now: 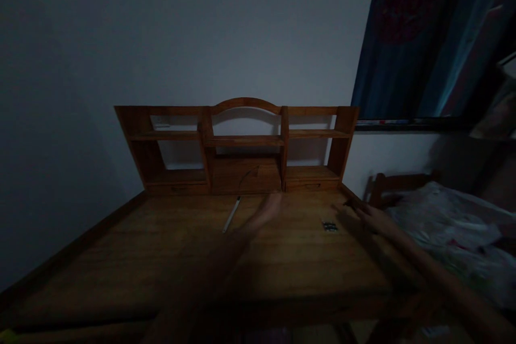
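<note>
White stick (pixel 232 214), pen-like and slim, lies on the desk (pixel 161 258) just left of our left hand (pixel 264 214) and ahead of its fingers; it is untouched. The left fingers reach forward, blurred, extended and together, clamped on nothing. Our right hand (pixel 373 219) rests at the right desk edge, its fingers loosely apart and holding nothing as far as the dim view shows. A small dark clip-like item (pixel 329 226) lies between the two hands, nearer the right fingers. Beyond both sets of fingers stands the wooden hutch (pixel 242 145). We judge the step in hand to be a reach toward the stick; a grasp would call for the left fingers to shift left and open. No brand, label or writing is legible.
</note>
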### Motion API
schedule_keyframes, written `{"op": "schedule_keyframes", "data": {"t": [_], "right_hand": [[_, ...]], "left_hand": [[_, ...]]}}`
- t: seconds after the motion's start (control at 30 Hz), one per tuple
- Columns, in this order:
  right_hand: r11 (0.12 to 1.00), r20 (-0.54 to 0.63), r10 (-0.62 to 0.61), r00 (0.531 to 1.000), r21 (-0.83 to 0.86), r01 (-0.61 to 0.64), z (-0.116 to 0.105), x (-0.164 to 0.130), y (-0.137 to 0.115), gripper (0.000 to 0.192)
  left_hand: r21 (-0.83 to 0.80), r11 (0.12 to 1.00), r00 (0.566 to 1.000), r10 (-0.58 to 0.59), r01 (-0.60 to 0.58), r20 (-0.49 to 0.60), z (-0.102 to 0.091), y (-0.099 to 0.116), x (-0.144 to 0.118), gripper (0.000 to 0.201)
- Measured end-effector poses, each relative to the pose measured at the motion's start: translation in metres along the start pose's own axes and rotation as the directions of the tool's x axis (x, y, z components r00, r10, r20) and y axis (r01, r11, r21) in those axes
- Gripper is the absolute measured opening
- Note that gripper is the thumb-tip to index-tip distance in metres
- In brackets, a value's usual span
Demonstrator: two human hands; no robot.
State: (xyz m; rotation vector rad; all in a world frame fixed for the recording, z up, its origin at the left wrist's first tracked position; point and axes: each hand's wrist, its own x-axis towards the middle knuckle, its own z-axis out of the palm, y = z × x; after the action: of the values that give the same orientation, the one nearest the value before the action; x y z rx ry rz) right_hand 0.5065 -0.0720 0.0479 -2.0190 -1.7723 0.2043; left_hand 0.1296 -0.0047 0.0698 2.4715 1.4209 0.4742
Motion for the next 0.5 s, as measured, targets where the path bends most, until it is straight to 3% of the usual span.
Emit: {"op": "schedule_keyframes", "data": {"t": [0.1, 0.2, 0.33, 0.5], "right_hand": [[0.986, 0.068, 0.016, 0.998, -0.170, -0.004, 0.015, -0.003, -0.003, 0.045], [0.966, 0.100, 0.020, 0.995, -0.259, 0.007, 0.027, -0.007, -0.012, 0.049], [0.940, 0.120, -0.003, 0.993, -0.339, 0.044, 0.035, -0.010, -0.022, 0.046], [0.922, 0.098, -0.031, 0.995, -0.382, 0.066, 0.038, -0.013, -0.026, 0.044]], "left_hand": [[0.193, 0.951, 0.969, -0.229, 0.242, -0.088, -0.027, -0.043, -0.019, 0.043], [0.313, 0.873, 0.927, -0.358, 0.374, -0.112, -0.045, -0.079, -0.039, 0.044], [0.383, 0.816, 0.899, -0.420, 0.433, -0.122, -0.053, -0.107, -0.058, 0.044], [0.389, 0.823, 0.905, -0.419, 0.414, -0.076, -0.048, -0.113, -0.064, 0.037]]}}
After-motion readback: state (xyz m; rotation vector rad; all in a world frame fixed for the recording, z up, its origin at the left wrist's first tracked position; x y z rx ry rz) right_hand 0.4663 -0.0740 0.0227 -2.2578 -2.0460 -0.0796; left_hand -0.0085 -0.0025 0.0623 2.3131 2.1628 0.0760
